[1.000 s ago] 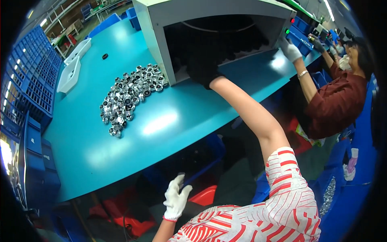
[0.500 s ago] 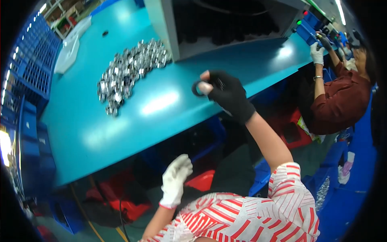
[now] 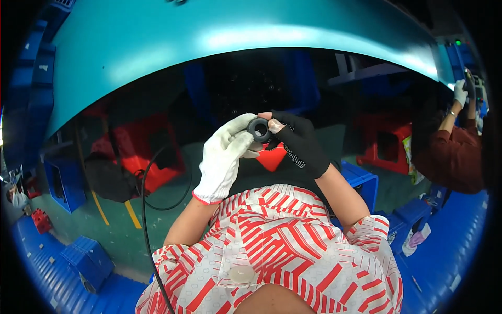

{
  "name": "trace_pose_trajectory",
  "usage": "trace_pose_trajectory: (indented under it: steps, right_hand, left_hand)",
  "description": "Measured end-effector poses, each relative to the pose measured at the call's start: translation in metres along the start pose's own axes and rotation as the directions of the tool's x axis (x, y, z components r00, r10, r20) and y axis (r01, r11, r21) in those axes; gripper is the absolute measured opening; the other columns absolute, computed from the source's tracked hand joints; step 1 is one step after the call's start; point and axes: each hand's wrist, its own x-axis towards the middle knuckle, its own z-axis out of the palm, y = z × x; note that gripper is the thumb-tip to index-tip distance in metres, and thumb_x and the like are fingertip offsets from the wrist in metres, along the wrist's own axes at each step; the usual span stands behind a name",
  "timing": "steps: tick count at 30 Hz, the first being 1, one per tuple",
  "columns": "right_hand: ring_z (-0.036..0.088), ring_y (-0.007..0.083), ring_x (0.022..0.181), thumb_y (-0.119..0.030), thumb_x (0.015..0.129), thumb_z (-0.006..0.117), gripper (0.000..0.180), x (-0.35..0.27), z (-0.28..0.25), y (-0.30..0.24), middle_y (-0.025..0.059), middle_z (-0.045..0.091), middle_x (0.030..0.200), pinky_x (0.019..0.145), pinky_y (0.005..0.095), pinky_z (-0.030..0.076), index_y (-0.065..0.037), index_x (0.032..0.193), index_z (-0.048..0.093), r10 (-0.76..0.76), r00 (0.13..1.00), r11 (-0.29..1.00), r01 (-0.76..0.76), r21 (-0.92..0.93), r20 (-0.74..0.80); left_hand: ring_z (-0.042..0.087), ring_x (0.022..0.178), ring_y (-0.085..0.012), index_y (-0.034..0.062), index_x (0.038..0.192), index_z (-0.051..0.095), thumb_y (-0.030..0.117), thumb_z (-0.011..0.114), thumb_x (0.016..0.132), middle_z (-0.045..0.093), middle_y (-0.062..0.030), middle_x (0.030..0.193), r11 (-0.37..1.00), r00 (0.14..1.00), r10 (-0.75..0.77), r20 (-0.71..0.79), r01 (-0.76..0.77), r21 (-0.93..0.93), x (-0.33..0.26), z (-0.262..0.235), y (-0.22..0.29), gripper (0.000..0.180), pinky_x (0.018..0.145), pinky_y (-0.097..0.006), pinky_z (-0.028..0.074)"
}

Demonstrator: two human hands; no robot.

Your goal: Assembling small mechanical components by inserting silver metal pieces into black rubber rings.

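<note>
A black ring [image 3: 252, 127] is held between my two hands, just short of the table's near edge, its round opening facing up. My left hand [image 3: 224, 152], in a white knit glove, grips its left side with thumb and fingers. My right hand [image 3: 298, 140] wears a black glove with bare thumb and fingertip showing, and pinches the ring's right side. Whether a smaller part sits inside the ring I cannot tell.
The teal table [image 3: 141, 47] curves across the top. Red stools [image 3: 384, 141] and blue crates [image 3: 86, 261] stand around me. A black cable [image 3: 145, 209] hangs at my left. A co-worker [image 3: 455, 152] sits at the far right.
My right hand has come back from over the table with the ring, and my left hand has risen to grip it too. The view has tilted down; the shiny metal pile is out of sight.
</note>
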Motion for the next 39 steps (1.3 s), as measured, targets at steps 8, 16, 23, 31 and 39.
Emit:
trace_pose_trajectory:
  steps: [8,16,23,31,39]
  right_hand:
    - [0.062,0.0151,0.090,-0.011,0.091,0.058,0.029,0.000,0.016,0.011,0.0094,0.065,0.103,0.078,0.0277,0.051,-0.001,0.119,0.058,-0.146,0.989,0.960,0.138,-0.244,-0.014]
    - [0.064,0.0274,0.088,0.000,0.078,0.068,0.028,0.003,0.018,0.010,0.0148,0.063,0.102,0.075,0.0316,0.051,-0.003,0.106,0.062,-0.590,0.747,0.446,0.617,-0.648,0.305]
    - [0.064,0.0274,0.089,0.002,0.077,0.067,0.033,0.003,0.018,0.012,0.0146,0.062,0.105,0.075,0.0319,0.052,-0.002,0.109,0.060,-0.534,0.815,0.581,0.546,-0.603,0.224]
    - [0.064,0.0276,0.089,0.003,0.077,0.067,0.034,0.007,0.017,0.013,0.0147,0.063,0.104,0.074,0.0318,0.052,-0.002,0.109,0.060,-0.535,0.809,0.569,0.557,-0.605,0.243]
    - [0.063,0.0280,0.092,0.003,0.077,0.067,0.034,0.009,0.017,0.013,0.0143,0.063,0.106,0.076,0.0322,0.051,-0.003,0.110,0.061,-0.520,0.818,0.550,0.542,-0.636,0.248]
  left_hand:
    - [0.065,0.090,-0.0193,-0.0063,0.127,0.046,0.012,0.054,0.091,0.060,-0.0144,0.110,0.992,0.999,-0.002,-0.035,-0.003,-0.125,-0.011,-0.015,-0.011,0.042,0.079,-0.030,0.056]
    - [0.060,0.103,-0.0207,-0.0039,0.132,0.041,0.003,0.058,0.086,0.052,-0.0145,0.122,0.945,0.995,-0.018,0.103,0.051,-0.324,-0.005,-0.027,-0.008,0.049,0.088,-0.033,0.053]
    - [0.050,0.119,-0.0233,-0.0041,0.137,0.036,-0.007,0.064,0.076,0.048,-0.0177,0.129,0.967,0.986,0.137,0.098,-0.112,-0.228,-0.005,-0.026,-0.001,0.067,0.100,-0.032,0.044]
    - [0.045,0.126,-0.0243,-0.0014,0.140,0.033,-0.015,0.058,0.075,0.043,-0.0161,0.137,0.985,0.981,0.170,0.098,-0.165,-0.054,-0.005,-0.029,0.000,0.071,0.101,-0.033,0.043]
    - [0.044,0.127,-0.0246,0.0000,0.140,0.034,-0.016,0.058,0.075,0.042,-0.0169,0.138,0.985,0.981,0.166,0.105,-0.161,-0.060,-0.003,-0.032,0.000,0.071,0.102,-0.033,0.042]
